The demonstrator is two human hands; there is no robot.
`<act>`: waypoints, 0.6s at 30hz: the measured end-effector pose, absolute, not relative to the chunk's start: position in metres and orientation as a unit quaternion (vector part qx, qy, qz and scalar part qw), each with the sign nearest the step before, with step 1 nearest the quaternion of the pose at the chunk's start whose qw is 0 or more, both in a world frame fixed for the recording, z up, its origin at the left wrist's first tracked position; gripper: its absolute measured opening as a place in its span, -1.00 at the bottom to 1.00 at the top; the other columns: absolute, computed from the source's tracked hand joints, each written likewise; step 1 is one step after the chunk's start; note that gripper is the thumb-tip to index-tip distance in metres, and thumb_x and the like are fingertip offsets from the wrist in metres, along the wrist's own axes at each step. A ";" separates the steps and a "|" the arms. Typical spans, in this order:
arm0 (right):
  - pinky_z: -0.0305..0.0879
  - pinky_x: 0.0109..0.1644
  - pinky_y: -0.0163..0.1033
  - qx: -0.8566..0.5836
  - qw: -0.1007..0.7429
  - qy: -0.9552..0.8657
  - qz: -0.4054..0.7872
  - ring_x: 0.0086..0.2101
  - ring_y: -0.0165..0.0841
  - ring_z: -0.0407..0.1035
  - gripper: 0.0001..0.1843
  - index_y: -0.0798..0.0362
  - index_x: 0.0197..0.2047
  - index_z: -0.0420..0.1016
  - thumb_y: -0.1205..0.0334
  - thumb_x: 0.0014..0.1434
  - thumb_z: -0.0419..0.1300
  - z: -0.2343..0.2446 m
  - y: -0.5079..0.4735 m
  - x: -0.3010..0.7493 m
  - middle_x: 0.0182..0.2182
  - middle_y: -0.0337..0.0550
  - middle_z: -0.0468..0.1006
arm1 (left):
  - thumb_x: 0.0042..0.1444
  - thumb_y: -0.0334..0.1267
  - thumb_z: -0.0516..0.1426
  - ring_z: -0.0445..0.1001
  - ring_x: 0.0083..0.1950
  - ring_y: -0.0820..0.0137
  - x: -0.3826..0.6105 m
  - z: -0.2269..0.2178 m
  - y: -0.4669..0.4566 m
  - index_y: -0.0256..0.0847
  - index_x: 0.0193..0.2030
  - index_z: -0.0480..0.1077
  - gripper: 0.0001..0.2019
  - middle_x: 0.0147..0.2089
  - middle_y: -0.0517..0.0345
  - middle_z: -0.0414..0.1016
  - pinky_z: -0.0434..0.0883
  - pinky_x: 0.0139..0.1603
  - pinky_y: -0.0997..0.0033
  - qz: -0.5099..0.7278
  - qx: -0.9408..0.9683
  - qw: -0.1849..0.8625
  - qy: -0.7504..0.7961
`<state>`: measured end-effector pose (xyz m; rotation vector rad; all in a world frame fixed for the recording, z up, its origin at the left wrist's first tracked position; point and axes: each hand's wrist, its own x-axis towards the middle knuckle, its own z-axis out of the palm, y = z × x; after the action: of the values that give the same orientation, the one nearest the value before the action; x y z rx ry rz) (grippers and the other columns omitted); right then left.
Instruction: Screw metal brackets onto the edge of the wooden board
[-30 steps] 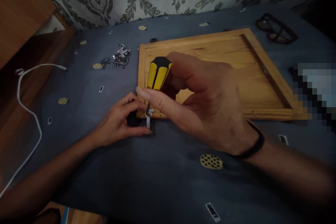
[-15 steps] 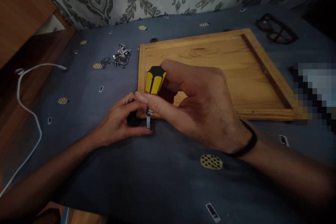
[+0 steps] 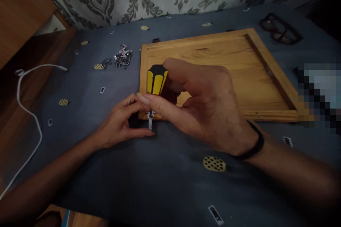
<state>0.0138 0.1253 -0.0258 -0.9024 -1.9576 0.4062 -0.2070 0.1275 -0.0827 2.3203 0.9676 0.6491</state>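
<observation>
My right hand [image 3: 205,106] is closed around a yellow and black screwdriver [image 3: 157,79], held almost upright with its shaft pointing down. Below the handle, the shaft meets a small metal clasp [image 3: 150,122] at the near left corner of the wooden tray-like panel [image 3: 213,51]. With thumb and fingers, my left hand [image 3: 119,122] pinches this clasp from the left side. The screwdriver's tip and any screw under it are too small to make out. My right thumb lies close to the left fingertips.
A small heap of metal hardware [image 3: 123,56] lies left of the panel. Black-framed glasses [image 3: 281,28] rest at the back right. A white cable [image 3: 34,113] runs along the left edge of the blue patterned cloth [image 3: 165,181]. A blurred-out device [image 3: 322,88] sits at the right.
The screwdriver handle has shifted very slightly up and left, with a small turn of my right hand and wrist. My left hand stays in place on the clasp.
</observation>
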 end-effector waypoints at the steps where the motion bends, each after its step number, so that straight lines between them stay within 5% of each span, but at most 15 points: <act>1: 0.31 -0.31 -0.25 -0.364 0.452 -0.797 0.168 -0.49 -0.41 0.36 -0.59 -0.05 -0.44 0.14 0.07 0.31 0.25 -0.026 0.125 0.014 -0.52 -0.32 0.41 | 0.13 0.07 0.34 0.49 0.03 0.20 -0.207 -0.083 0.127 -0.07 0.03 0.45 -0.58 -0.03 0.08 0.49 0.51 -0.03 0.18 0.237 0.860 0.270 0.361; 6: 0.32 -0.41 -0.31 -0.352 0.436 -0.789 0.251 -0.52 -0.45 0.34 -0.64 -0.05 -0.40 0.16 0.10 0.27 0.28 -0.025 0.124 0.011 -0.50 -0.36 0.35 | 0.13 0.07 0.34 0.48 -0.06 0.23 -0.209 -0.084 0.127 -0.15 -0.06 0.46 -0.60 -0.11 0.09 0.48 0.48 -0.09 0.20 0.225 0.857 0.272 0.377; 12: 0.40 -0.39 -0.37 -0.312 0.422 -0.748 0.407 -0.46 -0.47 0.41 -0.82 -0.03 -0.13 0.42 0.22 0.21 0.31 -0.019 0.132 0.019 -0.44 -0.39 0.47 | 0.14 0.06 0.34 0.46 -0.09 0.27 -0.208 -0.083 0.127 -0.09 0.00 0.47 -0.60 -0.11 0.12 0.45 0.46 -0.11 0.26 0.243 0.862 0.266 0.356; 18: 0.35 -0.42 -0.33 -0.254 0.347 -0.801 0.417 -0.50 -0.49 0.41 -0.83 0.04 -0.33 0.52 0.16 0.27 0.31 -0.012 0.139 0.032 -0.46 -0.34 0.57 | 0.14 0.06 0.34 0.45 -0.10 0.27 -0.207 -0.082 0.128 -0.04 0.04 0.48 -0.59 -0.13 0.12 0.44 0.48 -0.10 0.24 0.246 0.864 0.268 0.348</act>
<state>0.0316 0.1385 -0.0123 -0.6592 -2.0762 1.0816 -0.2072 0.1280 -0.0823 2.3300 0.9384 0.6643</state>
